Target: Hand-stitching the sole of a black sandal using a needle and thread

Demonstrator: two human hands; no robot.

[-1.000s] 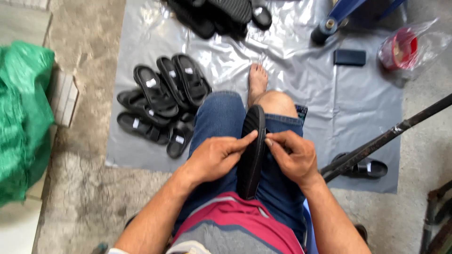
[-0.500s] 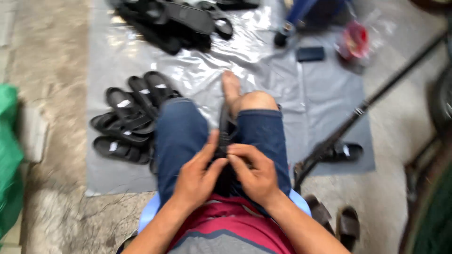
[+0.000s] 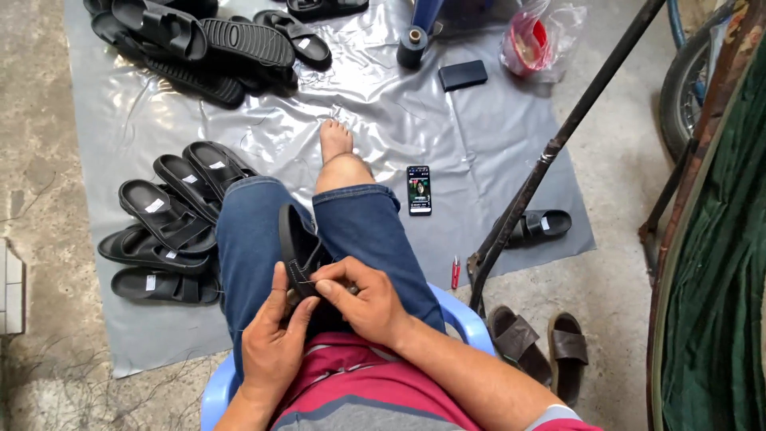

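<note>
I sit on a pale blue plastic chair (image 3: 467, 315) with a black sandal (image 3: 297, 243) standing on edge between my thighs. My left hand (image 3: 275, 339) grips the sandal's near end from below. My right hand (image 3: 363, 299) pinches something thin at the sandal's strap, fingers closed. My bare foot (image 3: 335, 137) rests on the grey plastic sheet (image 3: 479, 136).
Several black sandals lie in a row (image 3: 171, 223) at my left and in a pile (image 3: 215, 36) at the far end. A phone (image 3: 419, 190), red lighter (image 3: 456, 272), dark thread spool (image 3: 412, 46), black case (image 3: 463, 75) and bag (image 3: 535, 40) lie on the sheet. A metal bar (image 3: 558, 144) slants right; brown sandals (image 3: 542, 351) below.
The view has swung right and steadied. The sandal sits lower between my legs, and my hands have closed in on its near end.
</note>
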